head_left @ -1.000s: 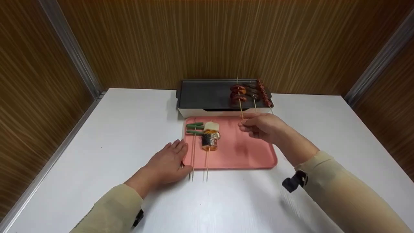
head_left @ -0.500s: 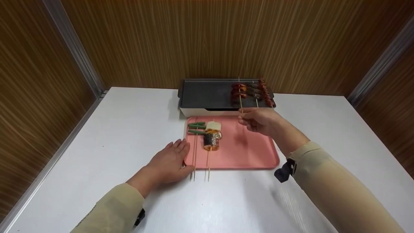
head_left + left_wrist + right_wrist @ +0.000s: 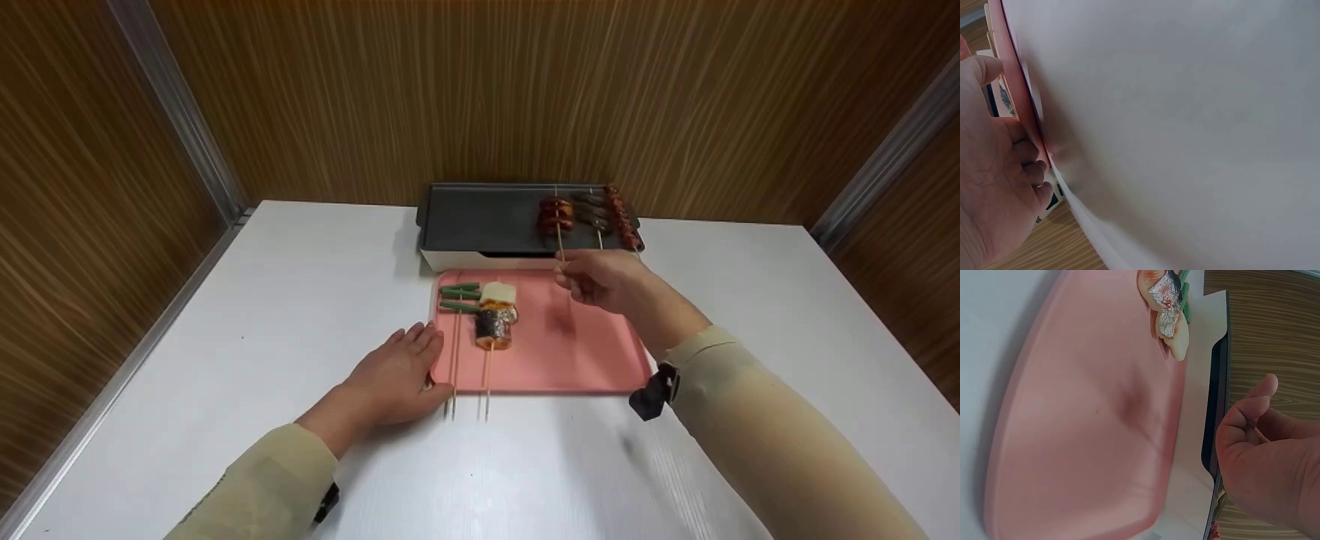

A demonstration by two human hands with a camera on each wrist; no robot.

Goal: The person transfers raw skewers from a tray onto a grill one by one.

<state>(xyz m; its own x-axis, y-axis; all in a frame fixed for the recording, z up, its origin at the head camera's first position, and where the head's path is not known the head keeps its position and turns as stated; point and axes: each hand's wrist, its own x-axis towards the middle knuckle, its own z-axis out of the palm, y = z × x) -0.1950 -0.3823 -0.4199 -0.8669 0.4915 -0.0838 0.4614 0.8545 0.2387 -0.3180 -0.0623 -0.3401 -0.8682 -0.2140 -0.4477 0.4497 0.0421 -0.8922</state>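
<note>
Nearest us, the left hand (image 3: 397,375) lies with fingers extended at the left edge of the pink tray (image 3: 574,364), which bears a fish skewer (image 3: 493,326) and a green vegetable skewer (image 3: 460,293). Farther right, the right hand (image 3: 602,277) pinches a glazed red skewer (image 3: 556,215) by its stick; that hand has edged toward the griddle (image 3: 480,217), left of a dark skewer (image 3: 598,213) and a beaded red skewer (image 3: 622,216), so we judge the pinched one nearly laid down. Whether its food touches the griddle, we can't tell; the stick's near end is hidden.
</note>
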